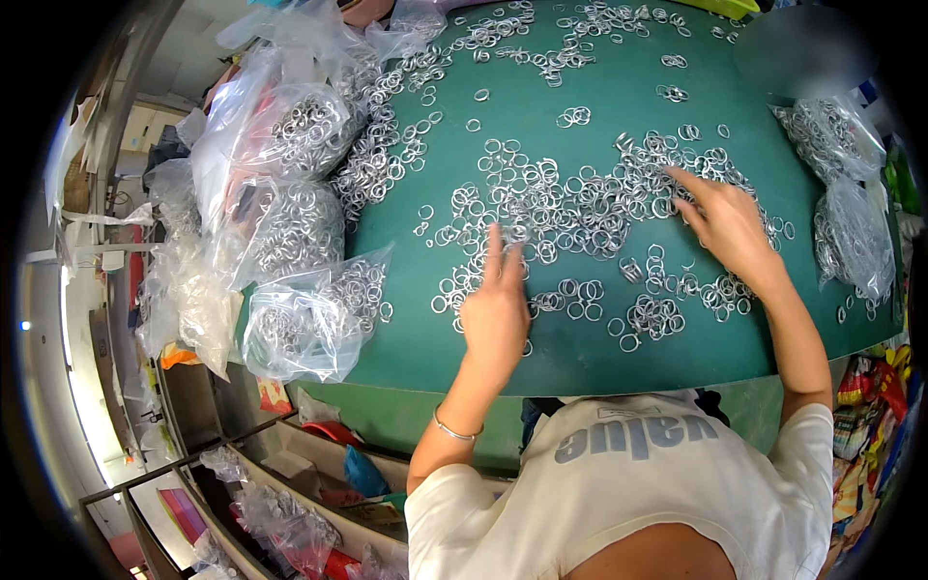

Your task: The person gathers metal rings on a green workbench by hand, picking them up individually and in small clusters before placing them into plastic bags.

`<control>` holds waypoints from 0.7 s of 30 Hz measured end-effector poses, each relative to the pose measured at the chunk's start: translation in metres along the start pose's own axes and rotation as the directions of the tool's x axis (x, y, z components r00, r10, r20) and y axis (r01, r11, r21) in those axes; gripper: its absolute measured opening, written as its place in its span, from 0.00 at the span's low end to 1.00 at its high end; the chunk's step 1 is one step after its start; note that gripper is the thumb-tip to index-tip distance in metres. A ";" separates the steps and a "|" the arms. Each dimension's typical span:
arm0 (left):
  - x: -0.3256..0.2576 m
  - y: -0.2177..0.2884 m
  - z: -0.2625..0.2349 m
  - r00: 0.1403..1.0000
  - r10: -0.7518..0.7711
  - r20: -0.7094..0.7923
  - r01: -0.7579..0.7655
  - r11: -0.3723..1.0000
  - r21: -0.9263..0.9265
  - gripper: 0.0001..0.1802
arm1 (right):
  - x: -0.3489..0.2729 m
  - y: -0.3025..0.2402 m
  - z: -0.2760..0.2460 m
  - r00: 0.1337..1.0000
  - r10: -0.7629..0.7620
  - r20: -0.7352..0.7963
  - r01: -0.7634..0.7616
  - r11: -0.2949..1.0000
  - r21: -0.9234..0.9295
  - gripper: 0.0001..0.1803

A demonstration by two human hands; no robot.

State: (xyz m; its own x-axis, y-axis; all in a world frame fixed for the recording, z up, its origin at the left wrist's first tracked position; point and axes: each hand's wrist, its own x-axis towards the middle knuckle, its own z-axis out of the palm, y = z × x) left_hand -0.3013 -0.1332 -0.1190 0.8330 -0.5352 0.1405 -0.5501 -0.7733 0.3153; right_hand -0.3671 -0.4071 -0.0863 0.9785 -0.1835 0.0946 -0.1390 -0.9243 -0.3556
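Note:
A wide spread of silver metal rings [590, 217] lies on the green tabletop in front of me. My left hand [496, 314] is at the near left of this spread, index and middle fingers stretched out with their tips among the rings; the other fingers are mostly out of sight. At the right end, my right hand [727, 224] reaches into a denser part of the heap [667, 164], index finger extended and thumb apart from it. Nothing shows held in either hand. A smaller cluster of rings [652, 317] lies between my hands, nearer the table's front edge.
Clear plastic bags full of rings [300, 217] line the table's left side, one bag [314, 319] at the near corner. More bags [851, 232] stand at the right edge. Loose rings [372, 159] spill along the left. Below the table on the left are compartments [309, 464] holding plastic bags.

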 end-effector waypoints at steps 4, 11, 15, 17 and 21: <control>-0.005 0.023 0.005 0.973 0.193 0.127 -0.178 0.977 -0.120 0.16 | 0.023 -0.013 0.035 0.986 -0.165 0.005 0.165 0.986 -0.035 0.15; 0.005 0.001 0.000 0.996 0.088 -0.014 -0.089 0.985 -0.150 0.18 | -0.006 -0.025 0.000 0.813 -0.321 0.485 0.291 0.947 0.138 0.11; 0.005 0.002 0.006 0.992 0.120 0.049 -0.116 0.991 -0.073 0.18 | 0.020 -0.003 0.008 0.954 -0.260 0.149 0.204 0.927 0.314 0.12; -0.002 0.017 0.006 0.982 0.113 0.151 -0.118 0.993 0.024 0.18 | 0.048 0.002 0.014 0.998 -0.059 0.009 0.056 0.971 0.232 0.12; -0.005 0.020 -0.002 0.980 0.177 0.095 -0.161 0.976 -0.149 0.16 | 0.080 0.019 0.038 0.983 -0.155 -0.099 0.157 0.987 0.017 0.11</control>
State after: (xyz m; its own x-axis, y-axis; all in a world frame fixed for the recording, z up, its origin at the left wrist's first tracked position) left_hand -0.3164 -0.1459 -0.1118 0.7133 -0.6930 0.1046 -0.6622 -0.6174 0.4246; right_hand -0.2861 -0.4265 -0.1210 0.9682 -0.0703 0.2400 0.0193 -0.9359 -0.3517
